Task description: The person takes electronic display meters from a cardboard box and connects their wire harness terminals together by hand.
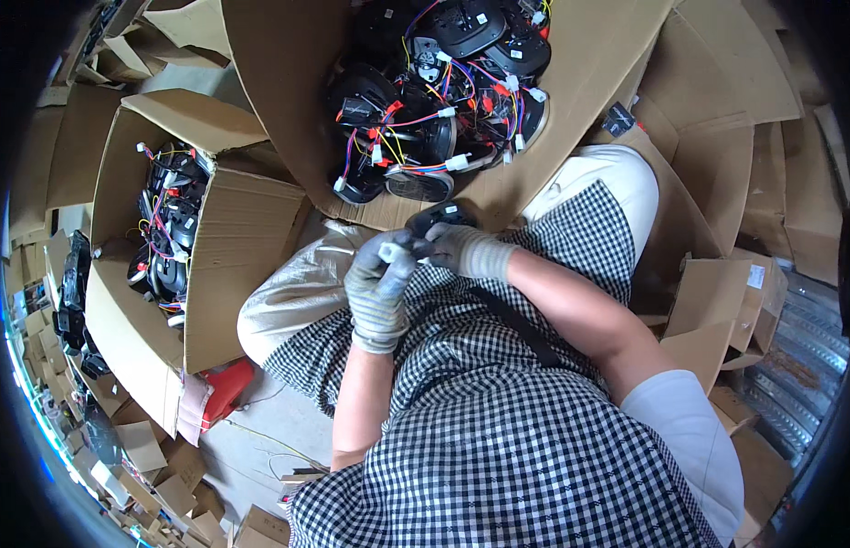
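Both my hands wear pale striped knitted gloves with grey palms and meet above my lap. My left hand (379, 283) is closed, its fingers pinched together by a small white piece (388, 249) that resembles a plug connector. Close beside it, my right hand (466, 252) is closed too, fingertips curled toward the left hand. What lies between the fingertips is mostly hidden. Just beyond the right fingers is a black plastic unit (440, 216) with a small white label; I cannot tell whether the hand grips it.
Ahead stands a large open carton (589, 55) holding many black units (420, 183) with coloured wires and white plugs. A second carton (251, 247) at left holds similar units. A red object (228, 388) lies on the floor beside it. More cardboard boxes (708, 320) stand at right.
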Tool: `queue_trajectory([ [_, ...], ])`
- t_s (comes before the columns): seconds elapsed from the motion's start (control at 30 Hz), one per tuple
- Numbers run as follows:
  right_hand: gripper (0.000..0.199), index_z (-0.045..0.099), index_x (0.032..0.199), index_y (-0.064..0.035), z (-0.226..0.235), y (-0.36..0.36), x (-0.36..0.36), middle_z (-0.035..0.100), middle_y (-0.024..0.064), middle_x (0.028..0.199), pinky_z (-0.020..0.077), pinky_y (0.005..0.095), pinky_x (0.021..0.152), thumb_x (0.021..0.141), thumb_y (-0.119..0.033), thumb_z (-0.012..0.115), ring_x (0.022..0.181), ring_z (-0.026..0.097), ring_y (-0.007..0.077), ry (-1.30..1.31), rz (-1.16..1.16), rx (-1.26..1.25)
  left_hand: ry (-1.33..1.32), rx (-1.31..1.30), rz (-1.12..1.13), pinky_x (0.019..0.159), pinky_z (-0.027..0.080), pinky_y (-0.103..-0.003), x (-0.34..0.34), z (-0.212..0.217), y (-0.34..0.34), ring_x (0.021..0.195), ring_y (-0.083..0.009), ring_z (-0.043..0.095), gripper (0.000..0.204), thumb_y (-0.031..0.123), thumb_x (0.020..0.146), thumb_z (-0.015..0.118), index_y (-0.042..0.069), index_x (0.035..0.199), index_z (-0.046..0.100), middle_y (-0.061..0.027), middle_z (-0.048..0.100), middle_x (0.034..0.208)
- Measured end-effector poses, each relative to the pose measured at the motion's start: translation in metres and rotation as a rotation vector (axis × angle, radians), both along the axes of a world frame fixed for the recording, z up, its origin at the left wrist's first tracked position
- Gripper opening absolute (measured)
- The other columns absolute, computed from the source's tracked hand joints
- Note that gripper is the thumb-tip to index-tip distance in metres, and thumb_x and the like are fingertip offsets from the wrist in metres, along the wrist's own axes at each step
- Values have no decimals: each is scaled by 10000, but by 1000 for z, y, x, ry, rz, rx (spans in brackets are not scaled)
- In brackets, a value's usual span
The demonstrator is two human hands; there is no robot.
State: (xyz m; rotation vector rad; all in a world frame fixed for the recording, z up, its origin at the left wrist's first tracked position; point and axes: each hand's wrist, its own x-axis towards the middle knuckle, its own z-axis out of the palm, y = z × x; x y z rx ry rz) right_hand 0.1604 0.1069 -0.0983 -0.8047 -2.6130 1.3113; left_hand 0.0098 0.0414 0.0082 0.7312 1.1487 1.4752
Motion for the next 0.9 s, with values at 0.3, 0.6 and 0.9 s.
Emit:
queue_trajectory([
  [0.3, 199, 662, 870, -48, 96, 24, -21, 652, 114, 858, 491, 377, 717, 755, -151, 535, 830, 629, 264, -555, 236, 463, 60, 40, 143, 724, 493, -326, -27, 1, -54, 773, -186, 599, 208, 111, 784, 673, 40, 966, 601, -96, 627, 837],
  [0.6, 189, 628, 823, -88, 2, -13, -17, 641, 93, 828, 485, 369, 674, 858, -180, 467, 694, 595, 283, -79, 312, 349, 158, -285, 128, 791, 452, -238, -36, -66, -68, 856, -96, 549, 342, 44, 790, 669, 2, 1118, 582, -23, 611, 983],
  [0.9, 293, 622, 758, -41, 73, -24, -26, 560, -6, 604, 339, 172, 420, 855, -317, 603, 475, 463, 41, 190, -492, -1244, 913, -189, -18, 683, 491, -290, -33, -58, -53, 734, -215, 628, 297, 74, 703, 721, 38, 990, 651, -117, 652, 834],
])
